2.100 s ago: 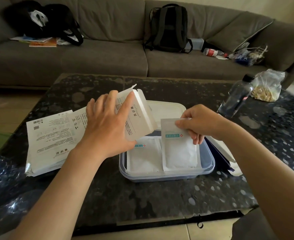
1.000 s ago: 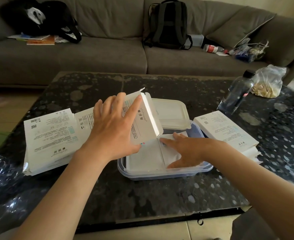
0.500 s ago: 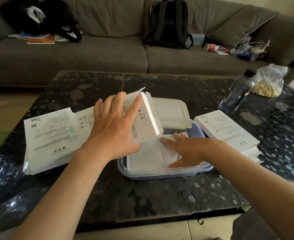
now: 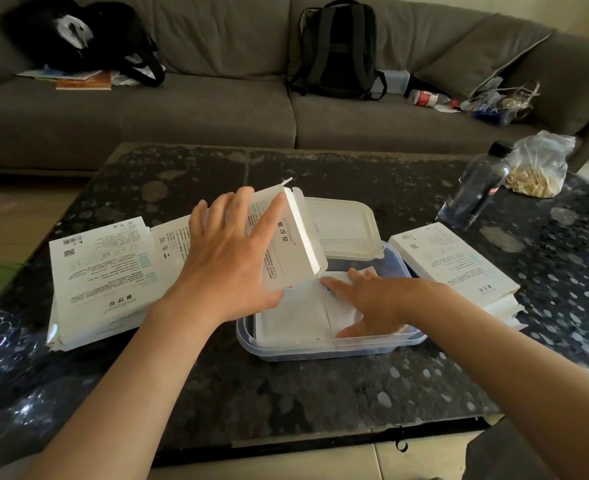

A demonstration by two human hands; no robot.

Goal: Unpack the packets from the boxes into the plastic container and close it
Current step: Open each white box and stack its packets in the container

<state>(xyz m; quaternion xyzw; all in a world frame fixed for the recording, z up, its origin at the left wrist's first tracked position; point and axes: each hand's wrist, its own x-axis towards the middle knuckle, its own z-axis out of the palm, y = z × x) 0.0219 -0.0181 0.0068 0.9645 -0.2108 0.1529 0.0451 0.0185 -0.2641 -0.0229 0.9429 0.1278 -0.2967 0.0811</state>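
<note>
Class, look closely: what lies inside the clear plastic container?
The plastic container holds flat white packets, the right hand pressing on them. Anything beneath them is hidden.

The container is clear, glossy plastic. Each box is white matt cardboard. The table is polished stone. The sofa at 12 o'clock is matt cloth.

The right hand covers much of one packet, and the box hides part of the lid.
</note>
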